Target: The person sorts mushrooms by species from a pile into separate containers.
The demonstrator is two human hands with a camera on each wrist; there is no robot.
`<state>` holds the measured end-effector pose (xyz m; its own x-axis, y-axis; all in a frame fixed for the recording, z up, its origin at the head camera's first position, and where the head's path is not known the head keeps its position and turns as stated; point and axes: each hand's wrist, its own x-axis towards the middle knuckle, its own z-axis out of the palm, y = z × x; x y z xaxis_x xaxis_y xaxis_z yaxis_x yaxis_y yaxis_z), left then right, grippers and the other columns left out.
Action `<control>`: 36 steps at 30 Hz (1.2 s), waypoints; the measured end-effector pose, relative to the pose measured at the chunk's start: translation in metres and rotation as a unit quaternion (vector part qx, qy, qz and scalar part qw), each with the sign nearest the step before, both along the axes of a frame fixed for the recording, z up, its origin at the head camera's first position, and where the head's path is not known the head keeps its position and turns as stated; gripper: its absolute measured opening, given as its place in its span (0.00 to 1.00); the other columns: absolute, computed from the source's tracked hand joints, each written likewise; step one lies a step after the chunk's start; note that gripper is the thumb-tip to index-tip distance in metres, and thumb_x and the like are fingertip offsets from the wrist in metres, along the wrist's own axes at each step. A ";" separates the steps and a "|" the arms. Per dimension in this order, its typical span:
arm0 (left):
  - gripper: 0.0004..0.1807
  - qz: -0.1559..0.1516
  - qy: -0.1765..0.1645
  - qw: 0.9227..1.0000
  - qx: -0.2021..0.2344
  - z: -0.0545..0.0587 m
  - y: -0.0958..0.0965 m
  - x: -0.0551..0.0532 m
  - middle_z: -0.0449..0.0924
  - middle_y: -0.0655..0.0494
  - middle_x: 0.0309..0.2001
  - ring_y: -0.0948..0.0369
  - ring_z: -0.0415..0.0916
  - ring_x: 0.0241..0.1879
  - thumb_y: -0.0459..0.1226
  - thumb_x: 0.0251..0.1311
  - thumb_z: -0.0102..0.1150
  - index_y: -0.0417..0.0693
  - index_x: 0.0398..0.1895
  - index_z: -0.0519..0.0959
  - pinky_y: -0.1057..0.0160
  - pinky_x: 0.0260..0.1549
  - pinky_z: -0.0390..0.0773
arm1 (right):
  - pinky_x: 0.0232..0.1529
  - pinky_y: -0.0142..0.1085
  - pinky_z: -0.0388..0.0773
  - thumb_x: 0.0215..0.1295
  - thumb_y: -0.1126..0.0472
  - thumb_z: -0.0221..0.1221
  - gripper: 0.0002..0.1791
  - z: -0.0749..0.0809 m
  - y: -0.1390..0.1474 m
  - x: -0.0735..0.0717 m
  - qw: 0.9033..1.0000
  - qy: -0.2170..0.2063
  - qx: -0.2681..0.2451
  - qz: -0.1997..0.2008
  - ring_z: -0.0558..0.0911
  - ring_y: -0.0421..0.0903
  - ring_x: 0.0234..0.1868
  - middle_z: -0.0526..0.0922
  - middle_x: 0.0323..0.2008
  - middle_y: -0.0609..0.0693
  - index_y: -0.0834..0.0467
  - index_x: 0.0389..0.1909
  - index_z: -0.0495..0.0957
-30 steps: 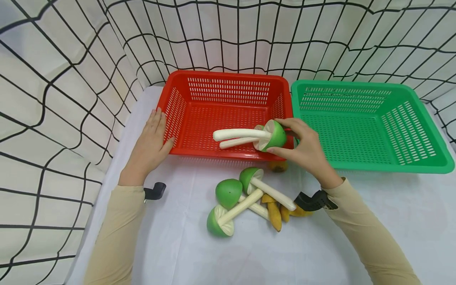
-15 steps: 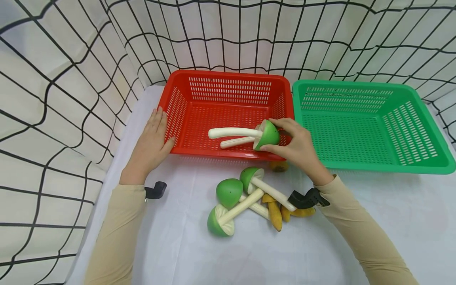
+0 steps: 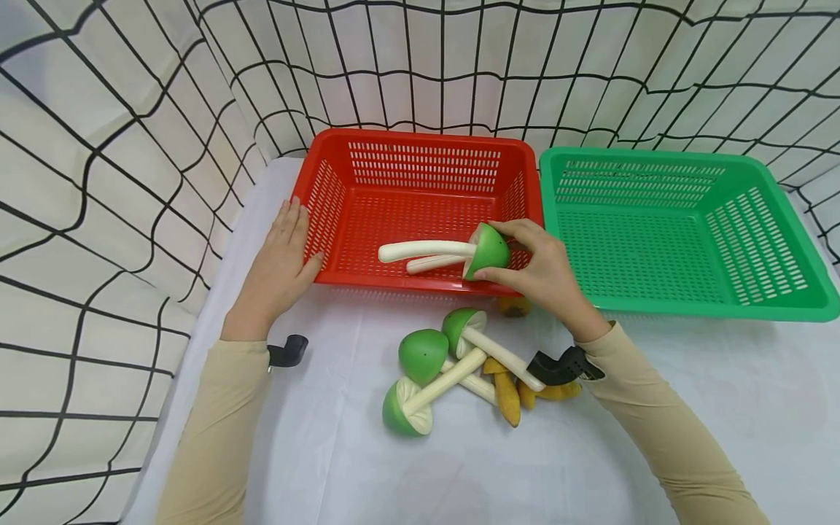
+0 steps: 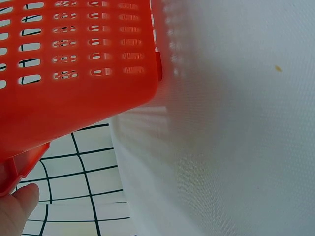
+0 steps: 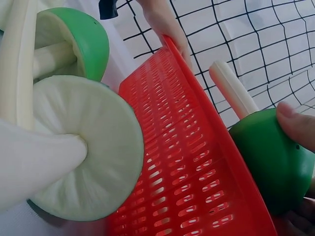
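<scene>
My right hand (image 3: 541,270) pinches a toy mushroom (image 3: 491,252) by its green cap, over the front right part of the red basket (image 3: 420,285). Its white stem points left, and a second white stem (image 3: 429,264) shows just beneath it inside the basket. In the right wrist view the thumb presses the green cap (image 5: 275,157) beyond the basket rim. My left hand (image 3: 275,262) rests on the basket's left rim with straight fingers, its thumb at the front corner. Three more green-capped mushrooms (image 3: 422,356) lie crossed on the table before the basket.
Several yellow-brown mushrooms (image 3: 507,397) lie beside the green ones, partly under my right wrist. A brownish round piece (image 3: 514,306) peeks out below the red basket's front edge. A green basket (image 3: 695,310) stands on the right. Black wire mesh (image 3: 440,73) rises behind and at the left.
My right hand has moved left with the green-capped mushroom, further over the red basket. My left hand stays on the rim.
</scene>
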<state>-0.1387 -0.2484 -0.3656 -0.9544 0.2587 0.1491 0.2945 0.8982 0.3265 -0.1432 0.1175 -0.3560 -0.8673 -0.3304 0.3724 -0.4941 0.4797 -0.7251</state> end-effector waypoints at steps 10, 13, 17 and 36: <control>0.36 -0.004 0.002 1.000 0.006 0.000 0.000 0.001 0.38 0.35 0.73 0.48 0.32 0.73 0.37 0.64 0.43 0.26 0.70 0.45 0.56 0.69 0.37 | 0.39 0.44 0.77 0.40 0.61 0.75 0.37 0.001 -0.001 0.000 1.000 -0.018 0.015 -0.016 0.78 0.49 0.41 0.78 0.47 0.57 0.65 0.56 0.75; 0.36 -0.003 0.001 1.000 0.005 -0.002 0.000 0.000 0.38 0.36 0.73 0.50 0.31 0.73 0.38 0.65 0.42 0.26 0.70 0.45 0.56 0.70 0.37 | 0.39 0.43 0.76 0.41 0.61 0.75 0.37 0.002 -0.001 0.000 0.999 -0.022 0.023 -0.021 0.77 0.49 0.42 0.78 0.47 0.57 0.65 0.56 0.75; 0.36 -0.001 0.003 1.000 0.002 -0.003 -0.001 0.000 0.38 0.36 0.73 0.49 0.31 0.73 0.38 0.65 0.42 0.26 0.70 0.45 0.56 0.70 0.37 | 0.42 0.45 0.78 0.43 0.64 0.74 0.33 -0.001 -0.001 -0.001 1.000 -0.023 0.009 -0.017 0.80 0.51 0.42 0.79 0.46 0.58 0.67 0.53 0.76; 0.36 -0.005 0.002 1.000 0.004 0.000 0.000 0.000 0.38 0.35 0.73 0.47 0.32 0.73 0.37 0.64 0.43 0.26 0.70 0.45 0.56 0.69 0.36 | 0.46 0.48 0.78 0.50 0.71 0.68 0.22 -0.001 0.008 0.001 0.999 -0.022 -0.044 0.001 0.80 0.52 0.45 0.80 0.44 0.60 0.69 0.49 0.78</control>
<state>-0.1387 -0.2482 -0.3655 -0.9515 0.2660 0.1544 0.3037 0.8927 0.3331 -0.1423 0.1252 -0.3574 -0.8832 -0.2996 0.3609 -0.4611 0.4133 -0.7852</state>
